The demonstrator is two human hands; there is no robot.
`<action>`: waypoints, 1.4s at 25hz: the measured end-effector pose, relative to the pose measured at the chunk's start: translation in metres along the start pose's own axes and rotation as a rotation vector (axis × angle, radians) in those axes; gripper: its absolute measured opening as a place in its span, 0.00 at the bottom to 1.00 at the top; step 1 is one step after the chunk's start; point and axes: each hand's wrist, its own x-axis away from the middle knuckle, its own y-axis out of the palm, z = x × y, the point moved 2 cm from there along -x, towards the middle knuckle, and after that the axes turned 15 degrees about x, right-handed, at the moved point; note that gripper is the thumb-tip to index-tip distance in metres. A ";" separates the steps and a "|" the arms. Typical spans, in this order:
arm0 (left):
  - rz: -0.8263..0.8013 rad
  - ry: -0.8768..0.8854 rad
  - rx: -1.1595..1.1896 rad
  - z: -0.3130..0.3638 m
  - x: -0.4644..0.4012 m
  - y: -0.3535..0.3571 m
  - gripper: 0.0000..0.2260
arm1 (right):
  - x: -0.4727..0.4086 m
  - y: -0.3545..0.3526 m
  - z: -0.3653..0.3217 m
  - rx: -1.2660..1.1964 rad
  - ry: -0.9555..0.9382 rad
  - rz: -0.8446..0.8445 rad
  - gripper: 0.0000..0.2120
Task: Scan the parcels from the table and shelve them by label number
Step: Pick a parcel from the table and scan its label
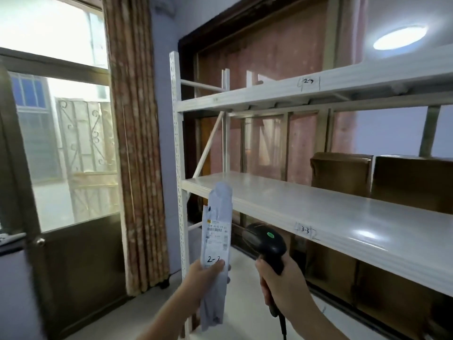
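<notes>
A slim grey parcel is being held upright by the left hand, whose fingers and thumb are curled round its lower half, in front of the left front corner of the white shelving rack. The thumb is lying partly over a handwritten number on the label; it is being read as "2-2", though the last figure is partly hidden, so a misreading is possible. A black barcode scanner, its green light lit, is being gripped by the right hand, fingers wrapped round the handle; its cable is being trailed down out of view.

The front edge of the upper shelf is marked with something like "2-3" and the front edge of the middle shelf with "3-3", both faintly. The main risk is being judged as misplacement: the marks are being seen at an angle, and the parcel's spot may lie further along a shelf edge that is out of view. The parcel is soft and is being pinched near one end, so it may flop or slide off if it is being laid close to a front edge. The cable could be caught on the rack post during a reach upward. Brown cardboard boxes are standing at the back of the middle shelf towards its right end, well apart from the parcel.
</notes>
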 end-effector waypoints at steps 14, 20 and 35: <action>-0.062 0.090 -0.001 0.082 -0.246 -0.165 0.10 | -0.215 0.166 -0.039 0.076 0.045 0.054 0.03; -0.164 0.080 -0.027 0.117 -0.345 -0.177 0.10 | -0.278 0.184 -0.065 0.118 0.089 0.198 0.05; -0.303 0.338 -0.322 0.189 -0.589 -0.089 0.17 | -0.382 0.173 -0.036 0.236 0.170 0.364 0.08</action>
